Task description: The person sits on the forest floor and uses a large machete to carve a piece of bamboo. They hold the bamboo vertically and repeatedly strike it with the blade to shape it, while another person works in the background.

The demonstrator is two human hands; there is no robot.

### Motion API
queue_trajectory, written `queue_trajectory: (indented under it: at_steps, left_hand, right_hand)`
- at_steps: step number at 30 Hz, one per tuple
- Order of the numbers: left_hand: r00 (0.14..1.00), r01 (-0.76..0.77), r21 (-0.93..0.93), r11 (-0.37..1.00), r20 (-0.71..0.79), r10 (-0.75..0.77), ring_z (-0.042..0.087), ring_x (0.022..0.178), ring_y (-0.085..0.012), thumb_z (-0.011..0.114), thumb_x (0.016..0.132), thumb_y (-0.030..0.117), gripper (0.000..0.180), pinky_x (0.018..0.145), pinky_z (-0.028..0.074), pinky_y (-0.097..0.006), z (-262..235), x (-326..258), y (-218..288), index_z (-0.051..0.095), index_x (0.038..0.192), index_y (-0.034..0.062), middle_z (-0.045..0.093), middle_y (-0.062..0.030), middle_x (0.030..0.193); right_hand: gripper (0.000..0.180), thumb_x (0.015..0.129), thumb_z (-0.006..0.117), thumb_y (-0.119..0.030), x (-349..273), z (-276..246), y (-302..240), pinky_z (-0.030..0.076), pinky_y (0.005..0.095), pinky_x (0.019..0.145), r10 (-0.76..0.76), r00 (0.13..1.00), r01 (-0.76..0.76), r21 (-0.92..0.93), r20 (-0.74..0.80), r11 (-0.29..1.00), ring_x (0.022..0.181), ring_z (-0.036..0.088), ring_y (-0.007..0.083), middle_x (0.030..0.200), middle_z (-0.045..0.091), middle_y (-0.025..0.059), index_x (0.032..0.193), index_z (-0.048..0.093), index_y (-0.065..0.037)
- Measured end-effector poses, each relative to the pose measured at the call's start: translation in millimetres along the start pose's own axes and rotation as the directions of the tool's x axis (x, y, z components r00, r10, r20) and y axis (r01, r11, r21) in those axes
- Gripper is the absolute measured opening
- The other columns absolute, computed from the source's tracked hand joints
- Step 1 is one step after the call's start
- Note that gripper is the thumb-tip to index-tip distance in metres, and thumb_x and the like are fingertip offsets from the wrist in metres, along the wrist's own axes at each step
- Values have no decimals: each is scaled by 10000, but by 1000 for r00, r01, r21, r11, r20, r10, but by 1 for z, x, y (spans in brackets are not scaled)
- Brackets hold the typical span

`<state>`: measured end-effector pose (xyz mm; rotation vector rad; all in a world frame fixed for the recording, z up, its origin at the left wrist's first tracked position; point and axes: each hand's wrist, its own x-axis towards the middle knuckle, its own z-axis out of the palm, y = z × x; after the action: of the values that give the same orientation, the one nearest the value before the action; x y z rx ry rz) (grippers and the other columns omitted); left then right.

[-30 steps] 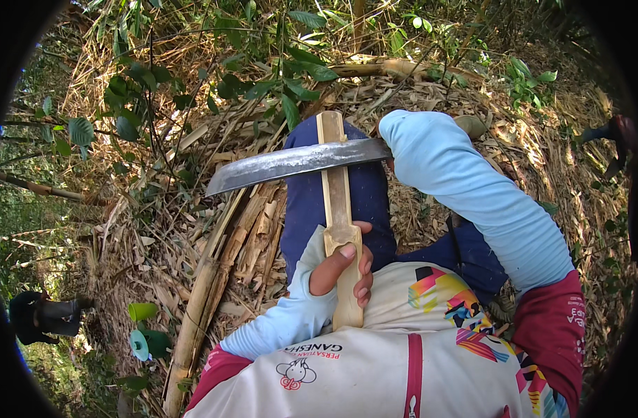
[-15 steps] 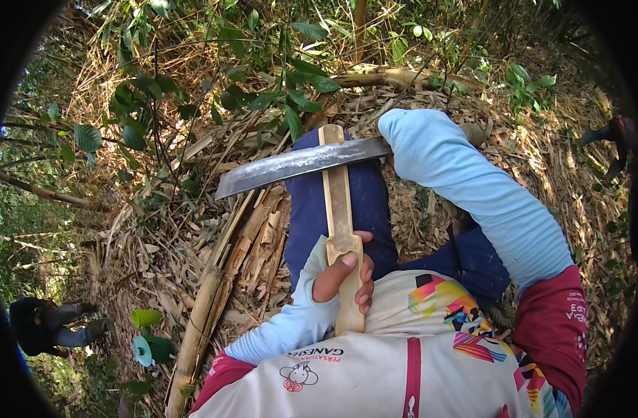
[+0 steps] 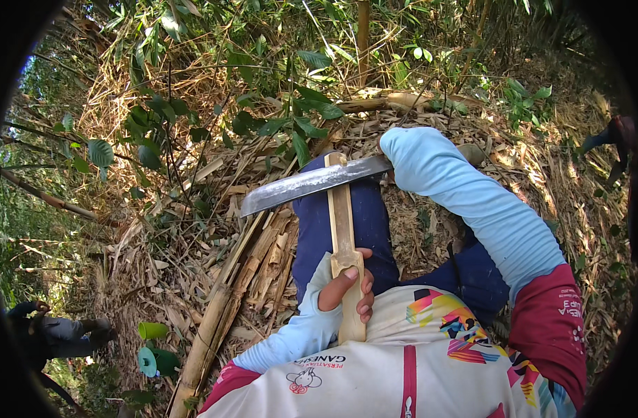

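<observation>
My left hand (image 3: 347, 289) grips a flat split bamboo strip (image 3: 341, 223) near its lower end, holding it lengthwise over my left thigh in dark blue trousers. A long steel machete blade (image 3: 305, 184) lies across the strip's far end, its edge resting on the tip. My right hand is hidden behind the light-blue sleeve (image 3: 465, 195), at the machete's handle by my right knee.
Thick bamboo poles (image 3: 225, 306) lie on dry leaves to the left of my leg. Green leafy shrubs (image 3: 291, 118) stand ahead. A green cup (image 3: 152, 329) and round lid lie lower left. Another person (image 3: 54, 338) crouches at the far left.
The blade has stayed at the strip's far tip, tilting slightly. My left hand keeps its hold. The view has shifted a little.
</observation>
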<state>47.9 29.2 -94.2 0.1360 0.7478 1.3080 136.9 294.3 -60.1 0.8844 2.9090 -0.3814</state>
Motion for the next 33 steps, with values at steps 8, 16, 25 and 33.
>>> queue_trajectory:
  at_steps: [8, 16, 25, 33]
  left_hand:
    - [1000, -11, 42, 999, -10, 11, 502, 574, -196, 516, 967, 243, 442, 517, 464, -379, -2, 1, -2, 355, 1356, 110, 500, -92, 830]
    - [1000, -27, -12, 1000, -11, 27, 526, 570, -210, 516, 963, 193, 429, 514, 484, -375, 0, -3, -1, 363, 1339, 54, 523, -112, 808]
    - [1000, 2, 41, 999, 6, -2, 513, 596, -208, 510, 975, 259, 454, 536, 473, -379, 1, 2, -2, 341, 1364, 97, 508, -98, 846]
    - [1000, 12, 9, 1000, 14, -12, 517, 595, -206, 509, 974, 253, 455, 540, 478, -385, 0, 2, -1, 338, 1367, 101, 506, -96, 850]
  right_hand:
    - [225, 720, 700, -104, 1, -2, 15, 513, 442, 703, -44, 994, 46, 17, -95, 999, 808, 650, 373, 840, 646, 171, 916, 599, -61]
    - [235, 750, 671, -114, -10, 16, 100, 513, 446, 754, 333, 911, -343, 1, -241, 939, 864, 632, 404, 906, 656, 210, 972, 620, -56]
    - [308, 702, 756, -185, -70, 16, -14, 519, 427, 688, 112, 990, -103, 101, -89, 990, 796, 661, 351, 828, 659, 166, 967, 637, -82]
    - [300, 687, 744, -212, -62, 4, -32, 517, 435, 663, 40, 974, -42, 4, 223, 999, 764, 670, 340, 781, 662, 158, 934, 657, -66]
